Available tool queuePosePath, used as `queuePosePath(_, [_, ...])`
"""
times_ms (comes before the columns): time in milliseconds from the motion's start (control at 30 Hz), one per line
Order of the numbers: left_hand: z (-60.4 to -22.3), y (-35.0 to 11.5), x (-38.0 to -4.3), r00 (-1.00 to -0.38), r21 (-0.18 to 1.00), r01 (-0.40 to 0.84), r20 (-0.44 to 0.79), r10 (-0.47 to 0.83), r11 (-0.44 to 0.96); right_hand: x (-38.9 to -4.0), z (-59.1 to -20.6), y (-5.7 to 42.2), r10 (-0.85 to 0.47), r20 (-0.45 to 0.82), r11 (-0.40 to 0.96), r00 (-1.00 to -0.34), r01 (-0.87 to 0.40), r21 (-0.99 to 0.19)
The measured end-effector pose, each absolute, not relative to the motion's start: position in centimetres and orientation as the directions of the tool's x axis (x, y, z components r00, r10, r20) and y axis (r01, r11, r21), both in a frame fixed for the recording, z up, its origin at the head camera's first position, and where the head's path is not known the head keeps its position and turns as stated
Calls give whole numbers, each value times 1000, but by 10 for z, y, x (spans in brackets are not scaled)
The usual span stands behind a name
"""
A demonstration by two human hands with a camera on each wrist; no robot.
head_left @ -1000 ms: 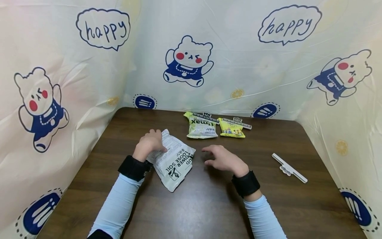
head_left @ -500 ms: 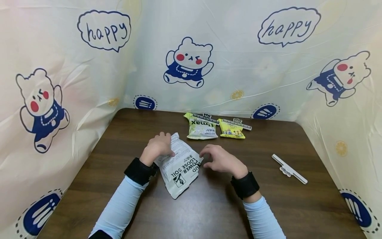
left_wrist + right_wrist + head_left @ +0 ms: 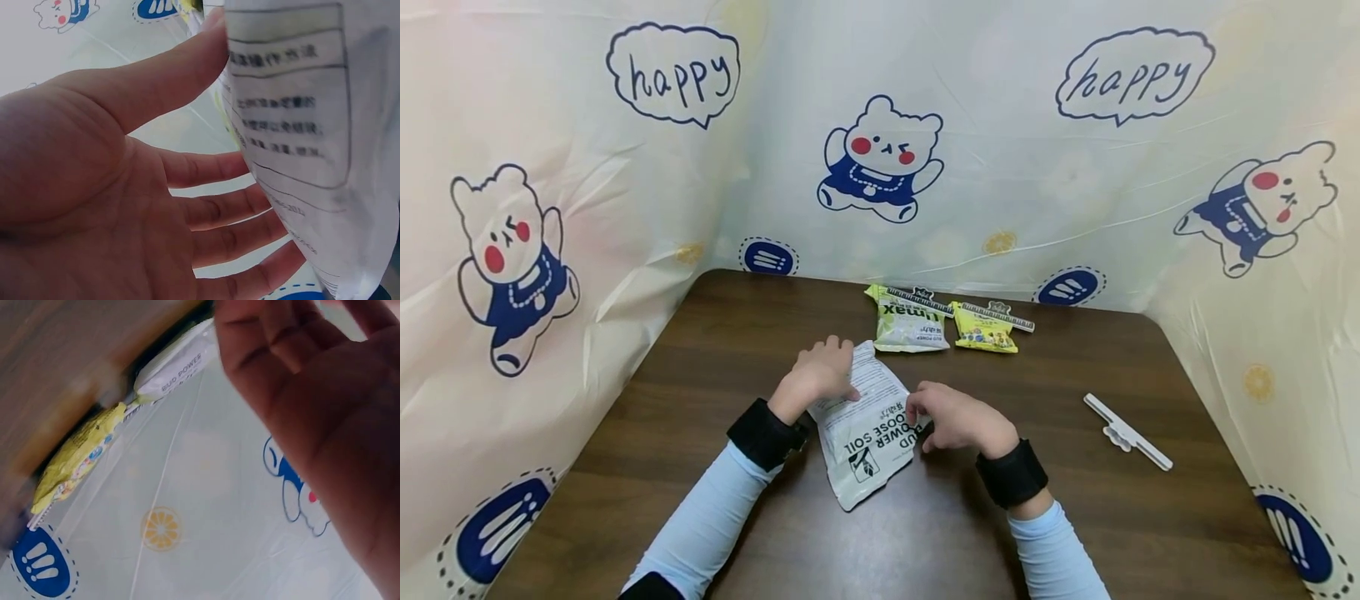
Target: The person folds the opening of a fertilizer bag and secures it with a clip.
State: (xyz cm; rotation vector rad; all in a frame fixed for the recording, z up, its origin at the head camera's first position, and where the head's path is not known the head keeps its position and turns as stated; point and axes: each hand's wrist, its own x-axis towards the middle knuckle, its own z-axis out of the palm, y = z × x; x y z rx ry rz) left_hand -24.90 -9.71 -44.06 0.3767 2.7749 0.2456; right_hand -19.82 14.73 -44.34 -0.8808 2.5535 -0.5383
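Observation:
A white bag (image 3: pixel 880 429) printed "LOOSE SOIL" is tilted over the middle of the table. My left hand (image 3: pixel 823 372) grips its left edge. The left wrist view shows the thumb (image 3: pixel 187 69) at the edge of the printed face, with the other fingers reaching behind the bag (image 3: pixel 294 125). On the bag's right edge, my right hand (image 3: pixel 962 417) has curled fingers, the edge passing in between index finger and thumb. The right wrist view shows this hand (image 3: pixel 319 419) with bent fingers, their tips cut off at the top.
Two snack-sized bags, one green and white (image 3: pixel 912 323) and one yellow (image 3: pixel 985 331), stand at the back, each with a clear sealing clip (image 3: pixel 1011 318) across its top. A white sealing clip (image 3: pixel 1127 433) lies on the brown table (image 3: pixel 1045 533) at right. A printed curtain (image 3: pixel 1000 167) surrounds the table.
The left hand has moved the white bag rightward and slightly nearer. The right hand, apart from the bag a second ago, now has its fingers over the bag's right edge.

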Motion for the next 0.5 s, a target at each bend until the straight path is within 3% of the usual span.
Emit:
queuePosePath(267, [-441,-93,-248,-909,232,210,-311,276,950,-195,-448,135,-571,-287,817,-769,-497,-293])
queuePosePath(500, [-437,-88,-243,-875,236,265,-347,336,935,-195,-453,134,-502,-434,863,-748,-399,-310])
